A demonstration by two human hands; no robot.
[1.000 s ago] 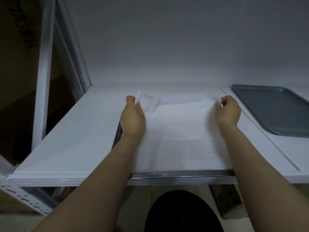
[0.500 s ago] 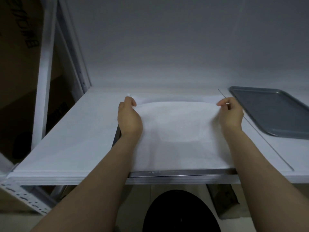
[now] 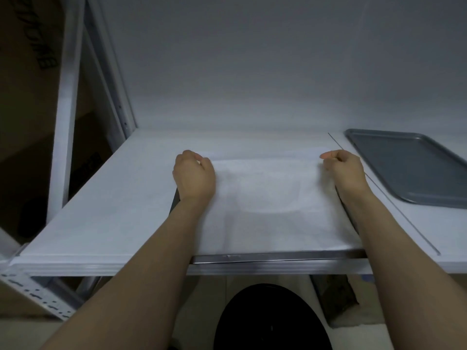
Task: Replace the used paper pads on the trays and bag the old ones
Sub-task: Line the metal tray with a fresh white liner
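A white paper pad point(image 3: 267, 203) lies spread over a metal tray point(image 3: 278, 258) at the front of the white shelf; only the tray's front rim and slivers of its sides show. My left hand point(image 3: 193, 176) pinches the pad's far left corner. My right hand point(image 3: 345, 170) pinches its far right corner. Both hands rest low on the pad, which lies nearly flat. A second grey tray point(image 3: 409, 170) sits bare on the shelf to the right.
The white shelf point(image 3: 106, 218) stretches left of the tray to a perforated metal upright point(image 3: 68, 122). A white wall closes the back. Below the shelf edge stands a round black bin point(image 3: 273, 322). Cardboard boxes fill the dark left side.
The pad's crumpled far left corner has been pulled flat. Both hands moved slightly apart and down, stretching the far edge of the paper over the tray.
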